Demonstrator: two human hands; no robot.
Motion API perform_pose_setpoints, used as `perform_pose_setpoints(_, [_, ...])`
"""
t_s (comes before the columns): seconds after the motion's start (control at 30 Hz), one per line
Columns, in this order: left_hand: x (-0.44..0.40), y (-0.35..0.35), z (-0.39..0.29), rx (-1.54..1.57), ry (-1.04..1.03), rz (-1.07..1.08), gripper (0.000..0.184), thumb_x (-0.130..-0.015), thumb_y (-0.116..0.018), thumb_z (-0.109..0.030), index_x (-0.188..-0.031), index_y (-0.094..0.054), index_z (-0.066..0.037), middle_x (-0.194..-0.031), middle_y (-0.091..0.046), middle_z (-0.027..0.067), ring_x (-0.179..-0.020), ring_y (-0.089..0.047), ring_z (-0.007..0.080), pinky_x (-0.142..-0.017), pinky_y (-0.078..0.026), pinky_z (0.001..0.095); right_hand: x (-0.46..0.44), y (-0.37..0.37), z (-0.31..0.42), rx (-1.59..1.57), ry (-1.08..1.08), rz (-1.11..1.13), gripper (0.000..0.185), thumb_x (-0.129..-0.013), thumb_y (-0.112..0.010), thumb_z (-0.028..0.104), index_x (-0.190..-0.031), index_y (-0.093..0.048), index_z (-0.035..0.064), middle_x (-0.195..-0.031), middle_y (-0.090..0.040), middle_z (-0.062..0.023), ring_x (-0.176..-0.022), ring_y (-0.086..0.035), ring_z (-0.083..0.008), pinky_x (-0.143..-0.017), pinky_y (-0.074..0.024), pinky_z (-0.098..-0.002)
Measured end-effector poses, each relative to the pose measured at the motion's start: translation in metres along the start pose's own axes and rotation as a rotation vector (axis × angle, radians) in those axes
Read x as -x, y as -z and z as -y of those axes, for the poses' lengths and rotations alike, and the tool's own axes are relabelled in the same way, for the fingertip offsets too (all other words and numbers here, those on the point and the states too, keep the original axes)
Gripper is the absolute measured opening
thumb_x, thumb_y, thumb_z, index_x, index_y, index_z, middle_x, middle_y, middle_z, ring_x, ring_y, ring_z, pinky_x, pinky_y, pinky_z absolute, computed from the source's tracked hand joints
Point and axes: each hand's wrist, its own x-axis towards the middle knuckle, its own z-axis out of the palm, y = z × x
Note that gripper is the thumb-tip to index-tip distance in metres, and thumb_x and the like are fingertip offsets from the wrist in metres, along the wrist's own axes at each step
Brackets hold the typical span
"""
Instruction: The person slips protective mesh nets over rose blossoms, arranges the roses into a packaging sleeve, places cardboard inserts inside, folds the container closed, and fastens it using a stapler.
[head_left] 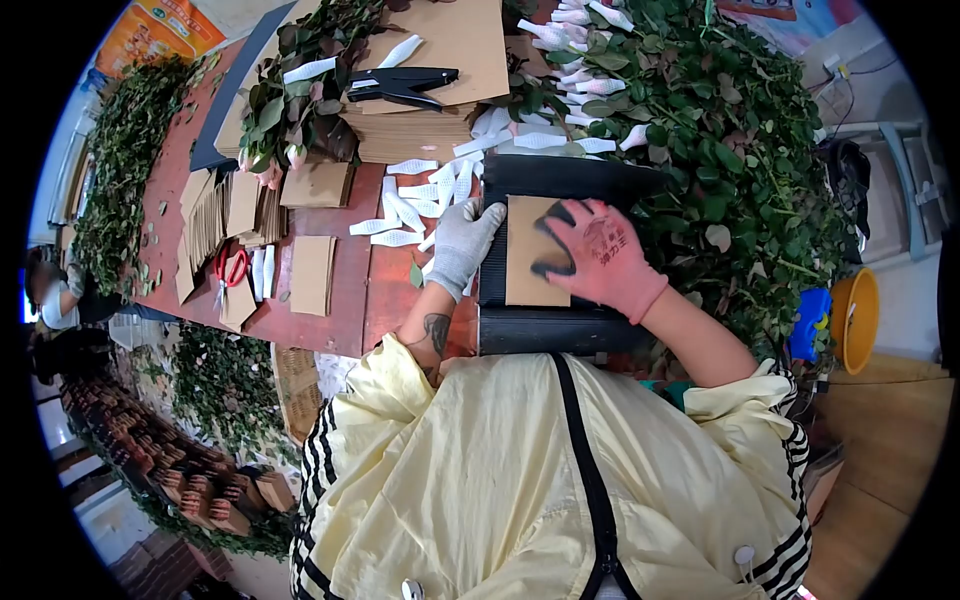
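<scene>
In front of me lies a black ridged board (492, 285) with a raised back edge. A brown cardboard piece (527, 270) lies flat on it. My right hand (597, 255), in a pink glove with dark fingertips, rests over the cardboard's right side, fingers spread. My left hand (464, 243), in a light grey glove, is closed at the board's left edge; its fingertips stop short of the cardboard. Just beyond it lie several white mesh sleeves (402, 208). A black stapler (403, 86) sits on a stack of cardboard sheets (415, 135).
Leafy rose stems (715, 180) cover the right side, with white-sleeved buds (600, 87) at the back. On the left are folded cardboard pieces (204, 215), red-handled scissors (232, 270) and a cardboard stack (312, 275). A yellow basin (855, 320) stands right. Another person (62, 300) is far left.
</scene>
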Motion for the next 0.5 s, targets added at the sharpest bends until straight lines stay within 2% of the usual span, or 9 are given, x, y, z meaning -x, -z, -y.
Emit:
perform_pose_setpoints(0.1, [0.002, 0.001, -0.006, -0.049, 0.009, 0.004, 0.029, -0.084, -0.065, -0.027, -0.086, -0.066, 0.002, -0.065, -0.064, 0.0114, -0.057, -0.055, 0.0165, -0.058, -0.045, 0.0347, 0.010, -0.020, -0.001, 0.152, 0.119, -0.088, 0.066, -0.074, -0.063, 0.054, -0.127, -0.052, 0.0166, -0.136, -0.042, -0.0164, -0.124, -0.040, -0.0402, -0.103, -0.0294, -0.0473])
perform_pose_setpoints(0.13, [0.003, 0.001, -0.009, -0.039, 0.005, -0.003, 0.030, -0.085, -0.064, -0.027, -0.087, -0.066, 0.002, -0.066, -0.064, 0.0115, -0.058, -0.056, 0.0167, -0.059, -0.045, 0.0347, 0.007, -0.019, 0.000, 0.136, 0.080, 0.027, 0.068, -0.075, -0.061, 0.057, -0.129, -0.050, 0.0172, -0.142, -0.036, -0.0168, -0.129, -0.033, -0.0434, -0.106, -0.0259, -0.0485])
perform_pose_setpoints(0.37, [-0.002, -0.004, 0.008, 0.032, 0.014, -0.013, 0.030, -0.085, -0.064, -0.027, -0.092, -0.066, 0.002, -0.068, -0.065, 0.0112, -0.060, -0.059, 0.0157, -0.060, -0.047, 0.0329, 0.006, -0.035, -0.006, 0.074, 0.087, -0.143, 0.068, -0.074, -0.059, 0.060, -0.127, -0.052, 0.0177, -0.142, -0.035, -0.0160, -0.128, -0.034, -0.0413, -0.106, -0.0252, -0.0479])
perform_pose_setpoints(0.43, [0.012, 0.001, -0.032, -0.038, 0.012, 0.017, 0.037, -0.087, -0.058, -0.035, -0.092, -0.066, 0.001, -0.077, -0.067, 0.0165, -0.070, -0.064, 0.0239, -0.068, -0.049, 0.0371, 0.007, -0.043, -0.005, 0.130, 0.047, -0.131, 0.068, -0.073, -0.058, 0.062, -0.126, -0.053, 0.0199, -0.140, -0.037, -0.0162, -0.129, -0.032, -0.0402, -0.106, -0.0245, -0.0478])
perform_pose_setpoints(0.47, [0.007, 0.001, -0.024, -0.196, -0.014, 0.018, 0.039, -0.087, -0.057, -0.036, -0.094, -0.065, 0.001, -0.083, -0.066, 0.0192, -0.075, -0.063, 0.0278, -0.071, -0.048, 0.0382, 0.005, -0.026, 0.001, 0.114, 0.045, -0.071, 0.071, -0.071, -0.059, 0.064, -0.127, -0.053, 0.0204, -0.140, -0.037, -0.0166, -0.131, -0.029, -0.0388, -0.107, -0.0222, -0.0472])
perform_pose_setpoints(0.5, [0.002, 0.000, -0.009, -0.360, -0.022, 0.015, 0.040, -0.087, -0.056, -0.038, -0.095, -0.064, 0.001, -0.089, -0.065, 0.0220, -0.080, -0.063, 0.0317, -0.073, -0.047, 0.0394, 0.005, -0.047, -0.005, 0.119, 0.065, -0.197, 0.072, -0.069, -0.060, 0.064, -0.126, -0.054, 0.0190, -0.141, -0.036, -0.0167, -0.132, -0.028, -0.0370, -0.108, -0.0201, -0.0463])
